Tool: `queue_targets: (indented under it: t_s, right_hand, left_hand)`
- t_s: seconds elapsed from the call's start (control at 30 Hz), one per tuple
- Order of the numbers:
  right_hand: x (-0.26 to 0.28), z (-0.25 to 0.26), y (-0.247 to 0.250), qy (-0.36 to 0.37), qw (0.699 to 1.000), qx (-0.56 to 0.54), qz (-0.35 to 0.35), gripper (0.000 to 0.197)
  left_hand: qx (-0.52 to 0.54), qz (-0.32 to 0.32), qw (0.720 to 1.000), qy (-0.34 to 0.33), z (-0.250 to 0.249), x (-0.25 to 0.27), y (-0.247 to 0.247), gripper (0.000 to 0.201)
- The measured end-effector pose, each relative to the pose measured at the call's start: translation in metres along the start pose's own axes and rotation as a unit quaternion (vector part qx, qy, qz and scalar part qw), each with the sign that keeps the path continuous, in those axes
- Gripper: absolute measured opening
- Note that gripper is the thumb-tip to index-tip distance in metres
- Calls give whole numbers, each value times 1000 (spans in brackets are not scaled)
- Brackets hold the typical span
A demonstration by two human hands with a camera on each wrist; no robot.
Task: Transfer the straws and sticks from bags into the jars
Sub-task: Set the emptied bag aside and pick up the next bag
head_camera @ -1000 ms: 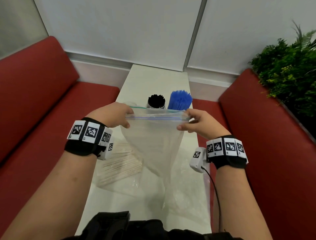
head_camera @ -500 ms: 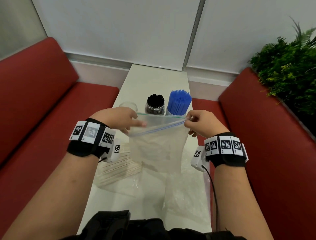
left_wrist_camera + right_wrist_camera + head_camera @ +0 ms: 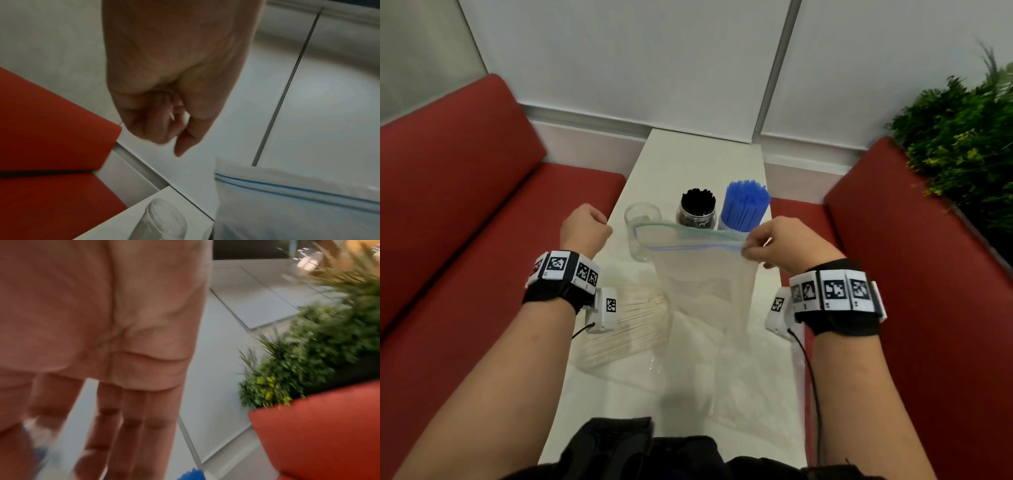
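Note:
An empty clear zip bag [image 3: 702,284] hangs upright over the white table [image 3: 698,161], its mouth open. My right hand [image 3: 748,250] pinches the bag's top right corner. My left hand [image 3: 599,222] is off to the left of the bag, fingers curled and holding nothing; the left wrist view shows the left hand [image 3: 170,123] above the bag's blue zip edge [image 3: 298,188]. Behind the bag stand an empty glass jar [image 3: 642,222], a jar of black straws [image 3: 698,209] and a jar of blue straws [image 3: 744,205]. A bag of wooden sticks [image 3: 633,322] lies under my left wrist.
Another flattened clear bag [image 3: 750,394] lies on the table near me. Red bench seats [image 3: 465,240] flank the narrow table on both sides. A green plant [image 3: 962,137] stands at the right, behind the right bench. A white wall closes the far end.
My left hand has let go of the bag's left corner and drawn away to the left. The bag now hangs from my right hand alone, and the empty jar shows behind it.

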State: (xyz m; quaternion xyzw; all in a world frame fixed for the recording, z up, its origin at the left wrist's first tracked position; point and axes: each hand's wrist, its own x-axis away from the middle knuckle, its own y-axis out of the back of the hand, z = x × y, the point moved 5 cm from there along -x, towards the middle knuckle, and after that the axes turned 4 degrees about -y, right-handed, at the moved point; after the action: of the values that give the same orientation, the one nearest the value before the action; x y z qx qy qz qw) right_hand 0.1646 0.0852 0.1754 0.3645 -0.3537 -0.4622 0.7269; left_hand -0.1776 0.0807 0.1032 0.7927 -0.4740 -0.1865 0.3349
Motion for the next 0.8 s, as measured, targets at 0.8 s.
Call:
queue_targets:
  t_s: [0.8]
  right_hand:
    - [28, -58, 32, 48, 762, -595, -250, 9]
  left_hand:
    - [507, 265, 809, -136, -79, 32, -51, 18]
